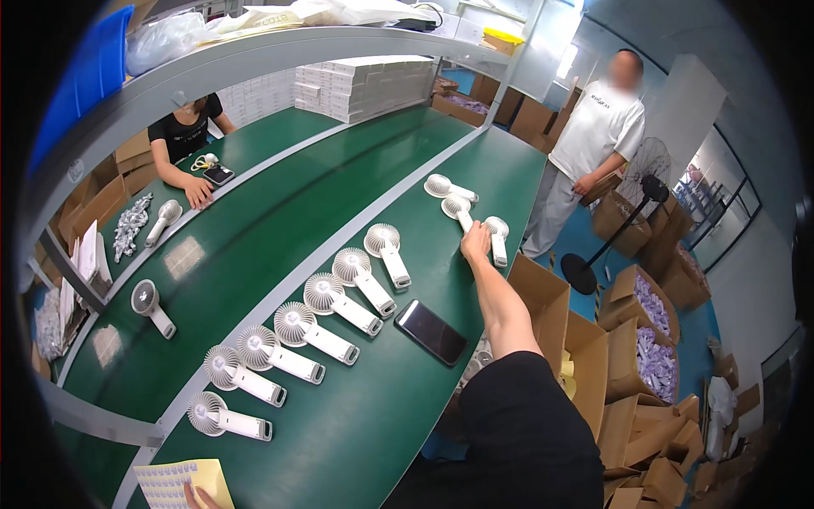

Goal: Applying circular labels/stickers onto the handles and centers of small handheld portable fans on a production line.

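At the far right of the green work surface, my right hand has its fingers bent round the handle end of a white handheld fan. Another white fan stands just right of that hand, and a third fan lies behind it. At the bottom left, my left hand, mostly cut off by the frame edge, grips a yellow sheet of small stickers. Between my hands several white fans lie in a slanting row, handles toward me. A dark phone lies near the edge.
Beyond a metal rail is a green belt bearing one fan. A co-worker's hand rests across it. Another person stands at the right, near a floor fan. Open cartons stand beside my arm; a shelf crosses above.
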`<action>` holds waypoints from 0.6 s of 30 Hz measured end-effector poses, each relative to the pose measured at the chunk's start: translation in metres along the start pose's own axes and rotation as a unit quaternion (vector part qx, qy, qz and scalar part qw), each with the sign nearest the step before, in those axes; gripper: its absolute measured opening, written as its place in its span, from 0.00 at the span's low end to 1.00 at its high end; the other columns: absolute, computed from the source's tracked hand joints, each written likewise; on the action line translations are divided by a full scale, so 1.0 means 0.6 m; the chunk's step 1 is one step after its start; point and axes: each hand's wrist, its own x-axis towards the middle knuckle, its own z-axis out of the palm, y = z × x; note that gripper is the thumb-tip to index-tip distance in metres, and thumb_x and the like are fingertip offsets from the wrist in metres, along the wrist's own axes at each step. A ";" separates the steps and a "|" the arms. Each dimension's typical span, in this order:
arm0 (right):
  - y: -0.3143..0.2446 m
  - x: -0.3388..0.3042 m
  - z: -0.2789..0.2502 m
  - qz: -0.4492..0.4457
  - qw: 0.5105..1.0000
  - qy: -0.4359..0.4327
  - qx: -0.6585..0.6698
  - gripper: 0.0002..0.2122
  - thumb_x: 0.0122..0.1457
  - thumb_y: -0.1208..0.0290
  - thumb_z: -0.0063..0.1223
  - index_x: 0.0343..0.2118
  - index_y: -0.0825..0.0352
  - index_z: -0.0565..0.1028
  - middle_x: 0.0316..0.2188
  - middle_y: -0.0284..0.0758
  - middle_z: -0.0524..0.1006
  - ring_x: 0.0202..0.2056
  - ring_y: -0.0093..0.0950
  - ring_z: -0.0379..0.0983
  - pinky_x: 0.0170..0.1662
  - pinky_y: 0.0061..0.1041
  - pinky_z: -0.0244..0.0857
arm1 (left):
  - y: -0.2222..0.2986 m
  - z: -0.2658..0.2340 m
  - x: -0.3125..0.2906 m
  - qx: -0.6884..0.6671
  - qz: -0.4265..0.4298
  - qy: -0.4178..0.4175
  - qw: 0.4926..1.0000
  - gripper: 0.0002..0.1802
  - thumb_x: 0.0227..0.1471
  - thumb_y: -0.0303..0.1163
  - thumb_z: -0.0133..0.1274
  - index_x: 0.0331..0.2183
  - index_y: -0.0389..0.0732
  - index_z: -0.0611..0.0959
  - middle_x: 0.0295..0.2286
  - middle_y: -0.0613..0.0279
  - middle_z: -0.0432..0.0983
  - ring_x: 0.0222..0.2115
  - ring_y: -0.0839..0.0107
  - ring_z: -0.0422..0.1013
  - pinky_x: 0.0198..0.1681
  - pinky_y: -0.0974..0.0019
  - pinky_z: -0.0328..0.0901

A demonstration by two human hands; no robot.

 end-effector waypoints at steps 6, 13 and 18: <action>-0.026 0.023 -0.021 0.144 0.974 -0.166 0.054 0.32 0.43 0.68 0.57 0.54 0.76 0.65 0.54 0.52 0.67 0.55 0.47 0.66 0.56 0.42 0.60 | -0.010 0.002 0.001 -0.002 -0.007 -0.016 1.000 0.25 0.62 0.40 0.47 0.51 0.29 0.75 0.50 0.39 0.71 0.52 0.49 0.68 0.58 0.56 0.59; -0.065 -0.044 -0.103 0.138 0.800 -0.345 0.471 0.12 0.46 0.82 0.55 0.36 0.74 0.71 0.29 0.41 0.76 0.31 0.29 0.77 0.31 0.27 0.73 | 0.011 0.000 -0.004 -0.019 0.000 -0.020 1.000 0.25 0.62 0.40 0.48 0.52 0.29 0.75 0.51 0.40 0.71 0.53 0.49 0.67 0.59 0.57 0.58; -0.179 -0.172 -0.148 0.060 0.679 -0.365 0.634 0.19 0.59 0.65 0.57 0.48 0.66 0.64 0.30 0.33 0.75 0.26 0.23 0.74 0.27 0.26 0.70 | 0.022 -0.001 -0.006 -0.004 -0.018 -0.024 1.000 0.24 0.62 0.40 0.48 0.51 0.30 0.75 0.50 0.40 0.71 0.52 0.49 0.68 0.58 0.56 0.59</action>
